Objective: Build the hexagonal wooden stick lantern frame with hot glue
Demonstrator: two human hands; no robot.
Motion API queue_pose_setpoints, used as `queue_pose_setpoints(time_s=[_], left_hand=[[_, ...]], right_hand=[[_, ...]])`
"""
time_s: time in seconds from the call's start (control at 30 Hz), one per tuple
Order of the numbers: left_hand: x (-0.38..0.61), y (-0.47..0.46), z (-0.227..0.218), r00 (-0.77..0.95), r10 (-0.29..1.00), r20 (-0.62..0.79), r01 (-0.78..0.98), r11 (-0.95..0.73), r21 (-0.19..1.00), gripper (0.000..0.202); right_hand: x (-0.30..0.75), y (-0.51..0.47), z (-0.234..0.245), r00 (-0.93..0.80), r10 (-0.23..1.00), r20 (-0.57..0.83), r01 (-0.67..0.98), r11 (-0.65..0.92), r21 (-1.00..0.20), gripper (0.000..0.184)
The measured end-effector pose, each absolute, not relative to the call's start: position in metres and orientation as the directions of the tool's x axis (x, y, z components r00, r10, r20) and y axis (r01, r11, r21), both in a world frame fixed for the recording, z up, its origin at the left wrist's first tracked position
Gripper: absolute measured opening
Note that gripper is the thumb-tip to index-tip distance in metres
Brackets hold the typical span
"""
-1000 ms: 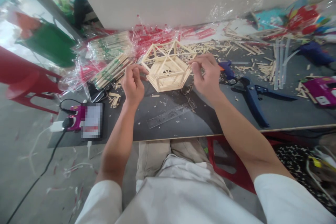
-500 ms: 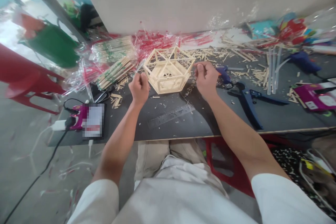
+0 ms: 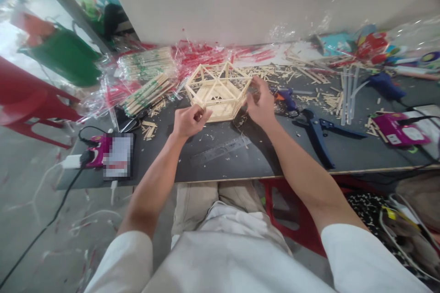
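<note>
Left hand (image 3: pixel 188 121), right hand (image 3: pixel 260 105) flank hexagonal pale-stick frame (image 3: pixel 217 91).

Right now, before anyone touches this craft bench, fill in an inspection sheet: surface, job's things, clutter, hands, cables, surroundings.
Surface: dark table, strewn with stick chips.
Job's things: hexagonal stick frame, standing at the far middle.
Clutter: clear ruler, blue cutter, glue gun, wrapped stick packs, offcuts.
Hands: left hand pinched shut by the frame's near-left edge; right hand at its right edge, grip blurred.
Cables: black cable from a pink device to the floor.
Surroundings: red stool, green bag at left; pale wall behind.
</note>
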State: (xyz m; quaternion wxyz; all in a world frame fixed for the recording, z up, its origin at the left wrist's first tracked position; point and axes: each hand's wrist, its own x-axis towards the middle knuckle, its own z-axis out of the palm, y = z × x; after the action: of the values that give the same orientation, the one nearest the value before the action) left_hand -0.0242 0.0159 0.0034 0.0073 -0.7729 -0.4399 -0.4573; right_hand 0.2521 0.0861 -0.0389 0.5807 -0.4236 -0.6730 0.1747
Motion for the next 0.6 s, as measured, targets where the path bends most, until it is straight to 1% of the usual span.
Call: queue_pose_setpoints(time_s=[0.07, 0.17, 0.3, 0.53, 0.6], left_hand=[[-0.024, 0.019, 0.001, 0.191, 0.697, 0.691, 0.712, -0.583, 0.391, 0.043], [-0.026, 0.025, -0.001, 0.126, 0.714, 0.689, 0.731, -0.536, 0.423, 0.044], [-0.033, 0.032, -0.002, 0.028, 0.741, 0.671, 0.743, -0.465, 0.482, 0.035], [-0.037, 0.04, -0.013, -0.11, 0.738, 0.666, 0.712, -0.409, 0.57, 0.019], [-0.038, 0.043, -0.017, -0.142, 0.754, 0.642, 0.673, -0.401, 0.621, 0.02]], right_hand=[[0.252, 0.085, -0.037, 0.038, 0.757, 0.652, 0.392, 0.59, -0.707, 0.057], [0.256, 0.082, -0.028, 0.031, 0.7, 0.713, 0.482, 0.614, -0.624, 0.053], [0.259, 0.074, -0.014, 0.024, 0.637, 0.771, 0.578, 0.62, -0.53, 0.044], [0.25, 0.058, 0.0, -0.012, 0.615, 0.788, 0.599, 0.635, -0.487, 0.041], [0.248, 0.054, 0.003, -0.038, 0.619, 0.784, 0.591, 0.647, -0.482, 0.039]])
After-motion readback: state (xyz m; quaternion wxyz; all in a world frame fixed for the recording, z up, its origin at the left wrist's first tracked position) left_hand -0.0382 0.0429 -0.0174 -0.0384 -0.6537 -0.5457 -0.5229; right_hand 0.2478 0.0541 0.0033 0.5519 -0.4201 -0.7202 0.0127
